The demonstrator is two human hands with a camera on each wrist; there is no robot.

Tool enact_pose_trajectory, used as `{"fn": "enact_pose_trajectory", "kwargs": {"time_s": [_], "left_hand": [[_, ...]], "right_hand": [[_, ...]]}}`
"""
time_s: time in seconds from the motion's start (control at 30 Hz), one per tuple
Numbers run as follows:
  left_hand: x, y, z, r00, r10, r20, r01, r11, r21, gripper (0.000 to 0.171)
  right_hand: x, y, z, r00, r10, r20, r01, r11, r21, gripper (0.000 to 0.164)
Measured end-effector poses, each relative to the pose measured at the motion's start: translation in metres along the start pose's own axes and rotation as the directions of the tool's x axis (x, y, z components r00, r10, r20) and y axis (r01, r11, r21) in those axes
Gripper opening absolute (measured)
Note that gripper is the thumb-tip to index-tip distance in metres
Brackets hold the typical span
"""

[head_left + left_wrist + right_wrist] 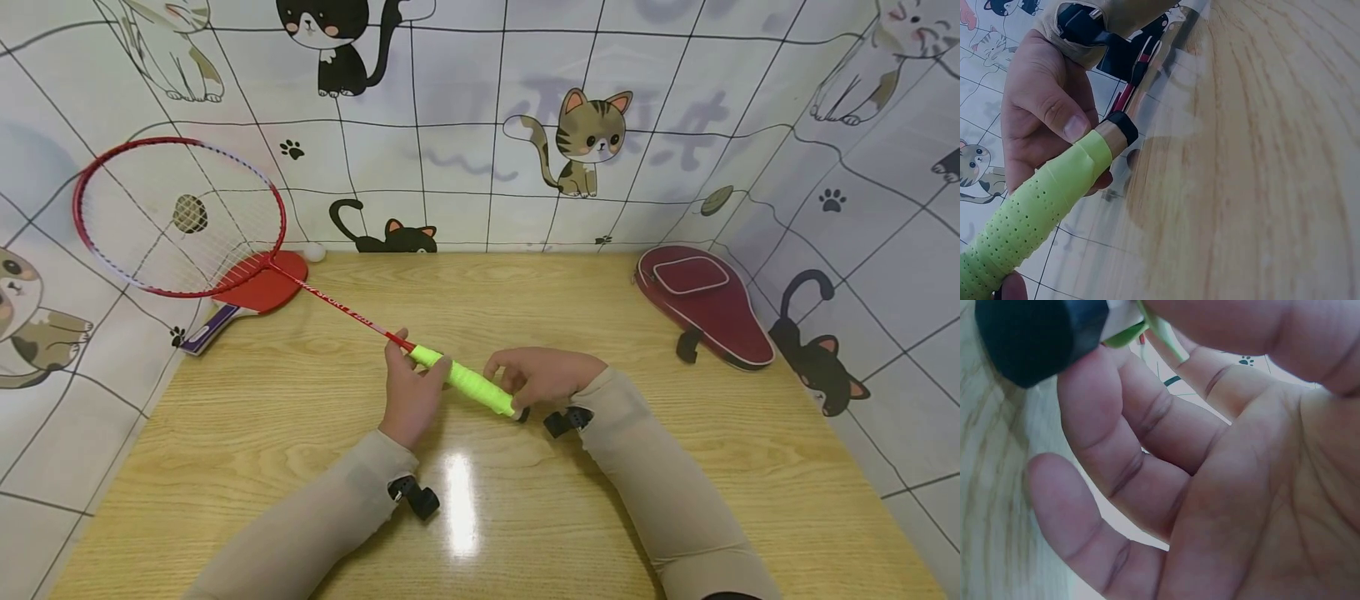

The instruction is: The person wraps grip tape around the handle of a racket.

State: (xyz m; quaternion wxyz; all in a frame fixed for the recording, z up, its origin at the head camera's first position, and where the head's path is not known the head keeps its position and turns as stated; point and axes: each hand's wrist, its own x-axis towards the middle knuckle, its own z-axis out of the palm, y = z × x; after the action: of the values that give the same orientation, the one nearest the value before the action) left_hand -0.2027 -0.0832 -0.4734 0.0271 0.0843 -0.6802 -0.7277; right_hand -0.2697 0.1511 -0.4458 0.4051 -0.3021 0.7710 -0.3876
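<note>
A badminton racket [337, 307] slants across the head view, its red strung head at the upper left. Neon yellow-green grip tape [468, 383] with small perforations wraps its handle. My left hand [412, 400] holds the handle near the shaft, thumb on the near side. At the butt end, my right hand [551, 375] pinches the tape with thumb and fingertips. A bare tan strip [1112, 139] shows between the tape's edge and the black end cap [1124, 127]. In the right wrist view a loose tape flap [1166, 337] stands out by the fingers.
A red table-tennis bat [273, 283] lies at the left back under the racket head, with a white ball [315, 252] beside it. A dark red bat case [705, 308] lies at the right back. Cat-patterned walls border the wooden table [337, 517] behind and at both sides.
</note>
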Motion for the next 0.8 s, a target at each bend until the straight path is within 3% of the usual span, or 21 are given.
{"fn": "enact_pose_trajectory", "kwargs": {"time_s": [0.53, 0.8], "left_hand": [[0.0043, -0.0025, -0.0001, 0.999, 0.008, 0.042, -0.004, 0.995, -0.099, 0.079], [0.0035, -0.0016, -0.0020, 0.998, -0.013, 0.057, 0.014, 1.000, -0.020, 0.075]], "right_hand": [[-0.0047, -0.0008, -0.0063, 1.000, -0.008, -0.007, 0.007, 0.996, -0.088, 0.051], [-0.0046, -0.0004, -0.0058, 1.000, -0.018, -0.015, 0.017, 0.998, -0.064, 0.050]]}}
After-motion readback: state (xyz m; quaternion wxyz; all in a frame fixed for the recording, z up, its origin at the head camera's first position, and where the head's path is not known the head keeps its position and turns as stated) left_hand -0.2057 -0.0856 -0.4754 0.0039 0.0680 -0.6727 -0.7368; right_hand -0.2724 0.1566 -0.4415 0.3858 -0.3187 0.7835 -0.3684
